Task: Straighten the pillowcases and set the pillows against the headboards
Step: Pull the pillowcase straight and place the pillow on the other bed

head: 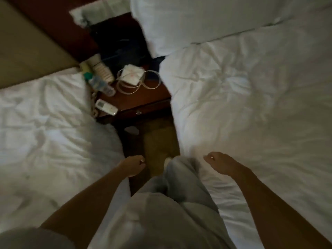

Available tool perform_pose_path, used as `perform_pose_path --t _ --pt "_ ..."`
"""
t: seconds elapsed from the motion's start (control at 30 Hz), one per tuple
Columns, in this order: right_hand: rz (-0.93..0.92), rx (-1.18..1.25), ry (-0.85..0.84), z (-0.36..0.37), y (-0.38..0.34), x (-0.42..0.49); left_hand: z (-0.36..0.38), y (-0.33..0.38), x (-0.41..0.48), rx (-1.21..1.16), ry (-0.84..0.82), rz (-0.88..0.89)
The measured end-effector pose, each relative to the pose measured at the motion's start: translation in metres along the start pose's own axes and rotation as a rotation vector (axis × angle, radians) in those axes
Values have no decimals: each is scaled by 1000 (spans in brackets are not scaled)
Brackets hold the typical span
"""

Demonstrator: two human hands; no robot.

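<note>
Bottle [100,85] label illegible; left hand [133,165], right hand [221,164] loosely curled.

Dim rm, low light. Two beds w/ rumpled white bedding: left bed [45,123], right bed [251,105]. Dark wood nightstand [140,102] btwn them, small knob on its front edge. Narrow strip of brownish carpet [158,141] in the gap. Dark reddish wood panel [53,24] behind nightstand.
</note>
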State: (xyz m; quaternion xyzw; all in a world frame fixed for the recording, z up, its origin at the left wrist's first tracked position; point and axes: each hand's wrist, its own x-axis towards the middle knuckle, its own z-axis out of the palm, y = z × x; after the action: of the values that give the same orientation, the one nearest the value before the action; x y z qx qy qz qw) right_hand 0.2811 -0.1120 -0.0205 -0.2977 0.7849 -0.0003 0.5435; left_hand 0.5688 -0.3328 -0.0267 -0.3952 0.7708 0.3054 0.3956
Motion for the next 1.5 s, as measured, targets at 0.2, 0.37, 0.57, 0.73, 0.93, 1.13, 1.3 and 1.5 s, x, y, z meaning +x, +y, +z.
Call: perform_pose_path --t 0.2,0.37,0.57,0.73,0.93,1.13,1.3,1.5 --pt "-126 -290 -174 31 -51 28 57 -52 -68 -348 207 -258" --pt "-229 -464 -255 51 -84 11 140 -54 -140 -589 189 -429" --pt "-321 -702 -251 58 -106 -11 219 -50 -185 -754 158 -496" --pt "-368 -861 -211 66 -126 -18 256 -54 -202 -872 262 -520" --pt "-438 -935 -191 104 -166 -29 296 -71 -221 -937 232 -490" --pt "-501 -1033 -200 171 -219 -45 330 -131 -252 -998 315 -536" --pt "-519 -1113 -221 247 -264 -66 377 -193 -277 -1153 377 -588" --pt "-498 -1151 -151 360 -326 -92 454 -279 -302 -1304 346 -620"
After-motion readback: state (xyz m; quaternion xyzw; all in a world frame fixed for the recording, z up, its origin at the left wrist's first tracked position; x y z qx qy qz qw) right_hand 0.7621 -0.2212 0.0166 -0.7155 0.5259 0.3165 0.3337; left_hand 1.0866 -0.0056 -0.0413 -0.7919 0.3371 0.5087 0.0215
